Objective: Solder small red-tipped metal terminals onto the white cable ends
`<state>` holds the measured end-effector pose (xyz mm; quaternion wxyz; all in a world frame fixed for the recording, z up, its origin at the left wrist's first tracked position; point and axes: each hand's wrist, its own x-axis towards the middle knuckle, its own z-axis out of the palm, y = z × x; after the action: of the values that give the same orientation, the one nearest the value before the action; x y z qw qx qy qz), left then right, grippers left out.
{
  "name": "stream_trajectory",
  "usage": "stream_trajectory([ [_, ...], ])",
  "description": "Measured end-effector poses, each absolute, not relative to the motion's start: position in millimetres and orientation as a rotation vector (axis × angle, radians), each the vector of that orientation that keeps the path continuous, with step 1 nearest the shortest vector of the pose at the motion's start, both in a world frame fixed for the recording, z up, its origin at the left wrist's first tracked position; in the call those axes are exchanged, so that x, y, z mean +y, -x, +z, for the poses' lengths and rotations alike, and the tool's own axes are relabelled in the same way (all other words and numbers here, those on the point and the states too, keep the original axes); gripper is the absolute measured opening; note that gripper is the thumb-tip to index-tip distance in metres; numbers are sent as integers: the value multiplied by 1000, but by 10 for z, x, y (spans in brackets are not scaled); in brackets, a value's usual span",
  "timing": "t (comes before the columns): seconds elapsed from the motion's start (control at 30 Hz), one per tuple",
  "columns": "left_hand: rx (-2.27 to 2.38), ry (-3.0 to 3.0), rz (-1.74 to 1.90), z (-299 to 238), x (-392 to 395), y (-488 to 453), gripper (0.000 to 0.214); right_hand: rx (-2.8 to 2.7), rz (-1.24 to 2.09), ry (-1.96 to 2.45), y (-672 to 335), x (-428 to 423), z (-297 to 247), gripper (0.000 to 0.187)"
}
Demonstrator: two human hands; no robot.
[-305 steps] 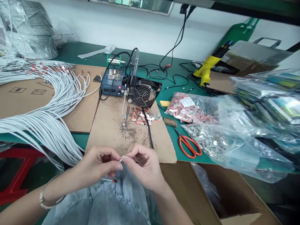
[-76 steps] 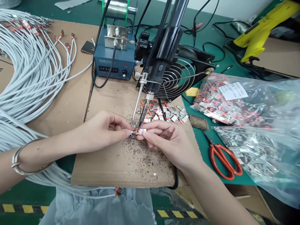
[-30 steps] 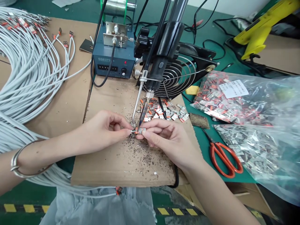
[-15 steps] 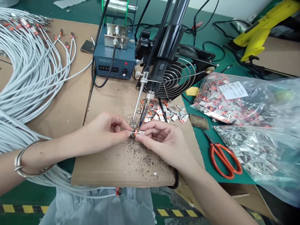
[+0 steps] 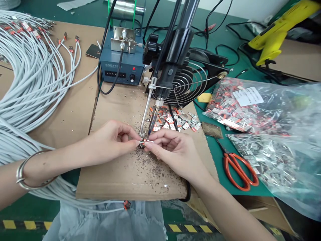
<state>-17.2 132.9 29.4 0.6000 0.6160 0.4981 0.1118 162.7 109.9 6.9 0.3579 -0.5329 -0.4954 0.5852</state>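
My left hand is closed, thumb and forefinger pinching what looks like a cable end, mostly hidden by the fingers. Between the fingertips of my right hand is a small metal USB connector with an orange-red part, seen nearly edge-on. The two hands meet over the cardboard. Right above the connector is the tip of a soldering iron, slanting down from its stand. Beside it a curved metal solder feed tube ends close to the fingertips. Whether tip and connector touch, I cannot tell.
Loose connectors lie behind my right hand on the cardboard. Grey-white cables fill the left. At the back stand a blue solder feeder and a fan. Orange-handled scissors and bags of parts are right.
The connector has turned in my right fingers, from showing its flat face to nearly edge-on. Both hands stay in place, and the view has shifted slightly.
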Motion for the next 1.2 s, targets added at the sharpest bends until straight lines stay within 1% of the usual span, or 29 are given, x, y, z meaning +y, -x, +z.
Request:
stream_trajectory([
  [0.23,1146,-1439,292,248,1333,181,19,-1262,1532,1317,-1635,1110,46,15],
  [0.4,1177,-1418,291,250,1343,174,17,-1202,1624,1252,-1679,1117,84,10],
  [0.8,1151,-1389,283,261,1335,188,20,-1143,1726,1177,-1733,1128,60,13],
  [1.2,1177,-1429,295,276,1359,172,15,-1167,1662,1221,-1713,1132,86,10],
])
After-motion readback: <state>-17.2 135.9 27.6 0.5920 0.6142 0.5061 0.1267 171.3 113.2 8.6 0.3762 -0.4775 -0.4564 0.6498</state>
